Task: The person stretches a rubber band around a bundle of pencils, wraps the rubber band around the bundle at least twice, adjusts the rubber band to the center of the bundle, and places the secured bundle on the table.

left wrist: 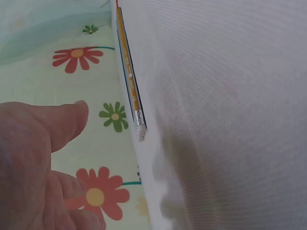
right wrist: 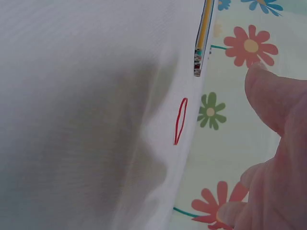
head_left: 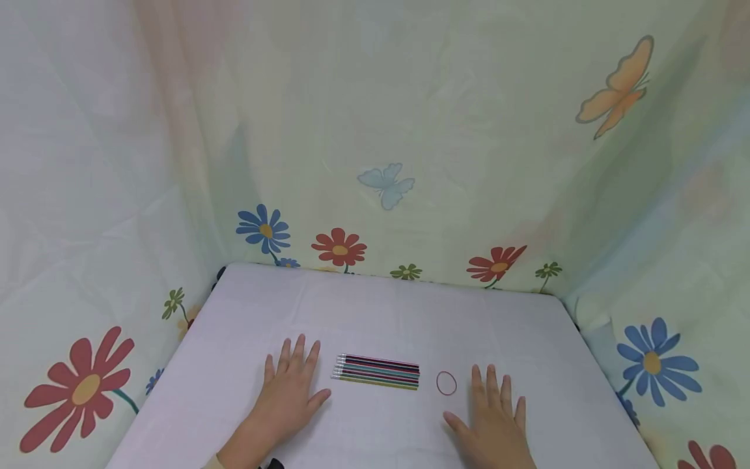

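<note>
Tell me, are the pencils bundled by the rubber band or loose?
Loose: the pencils lie side by side, and the rubber band lies apart.

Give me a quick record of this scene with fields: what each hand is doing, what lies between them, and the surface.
left hand: flat on the table, fingers spread, holding nothing, just left of the pencils
right hand: flat on the table, fingers straight, holding nothing, just right of the rubber band
pencils: a row lying side by side between the hands
rubber band: red loop, lying flat to the right of the pencils, apart from them
table: covered in white cloth
backdrop: pale fabric with flowers and butterflies
</note>
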Tool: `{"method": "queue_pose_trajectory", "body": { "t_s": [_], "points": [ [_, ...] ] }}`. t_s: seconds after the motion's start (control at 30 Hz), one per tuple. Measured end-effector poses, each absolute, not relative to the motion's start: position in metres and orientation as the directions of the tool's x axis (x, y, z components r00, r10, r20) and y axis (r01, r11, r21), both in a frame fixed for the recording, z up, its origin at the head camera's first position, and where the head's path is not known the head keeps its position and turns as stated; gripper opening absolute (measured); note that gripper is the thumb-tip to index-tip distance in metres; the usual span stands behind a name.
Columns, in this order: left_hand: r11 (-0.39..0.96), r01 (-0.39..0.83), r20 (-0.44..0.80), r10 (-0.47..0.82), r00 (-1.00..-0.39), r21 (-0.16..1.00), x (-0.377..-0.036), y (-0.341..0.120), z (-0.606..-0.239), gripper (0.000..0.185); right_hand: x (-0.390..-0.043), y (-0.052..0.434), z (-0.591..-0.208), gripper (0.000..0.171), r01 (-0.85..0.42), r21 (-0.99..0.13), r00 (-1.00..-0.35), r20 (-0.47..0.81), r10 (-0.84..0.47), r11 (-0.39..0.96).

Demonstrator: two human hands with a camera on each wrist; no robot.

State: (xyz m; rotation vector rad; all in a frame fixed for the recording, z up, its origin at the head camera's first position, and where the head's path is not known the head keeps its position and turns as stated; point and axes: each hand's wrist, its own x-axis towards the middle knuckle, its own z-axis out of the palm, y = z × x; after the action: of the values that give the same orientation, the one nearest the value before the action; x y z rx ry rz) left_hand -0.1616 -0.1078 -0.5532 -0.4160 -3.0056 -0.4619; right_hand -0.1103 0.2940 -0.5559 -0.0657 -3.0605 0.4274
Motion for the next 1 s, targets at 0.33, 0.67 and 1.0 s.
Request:
{"method": "queue_pose_trajectory", "body": {
  "t_s": [0.33,0.67,1.0],
  "points": [
    [0.893,0.336,0.149,0.305,-0.941,0.298,-0.172,-0.105,-0.545,0.087,-0.13,0.271,-0.544,0.104,-0.111,-0.253,-0.987,0.14,-0.077,0.961],
    [0.884,0.398,0.23,0.345,-0.91,0.247,-0.184,-0.091,-0.54,0.072,-0.152,0.241,-0.535,0.1,-0.127,-0.202,-0.989,0.1,-0.109,0.971],
    [0.894,0.416,0.228,0.375,-0.898,0.165,-0.197,-0.074,-0.539,0.057,-0.172,0.212,-0.53,0.084,-0.193,-0.169,-0.975,0.142,-0.17,0.967]
  ]
}}
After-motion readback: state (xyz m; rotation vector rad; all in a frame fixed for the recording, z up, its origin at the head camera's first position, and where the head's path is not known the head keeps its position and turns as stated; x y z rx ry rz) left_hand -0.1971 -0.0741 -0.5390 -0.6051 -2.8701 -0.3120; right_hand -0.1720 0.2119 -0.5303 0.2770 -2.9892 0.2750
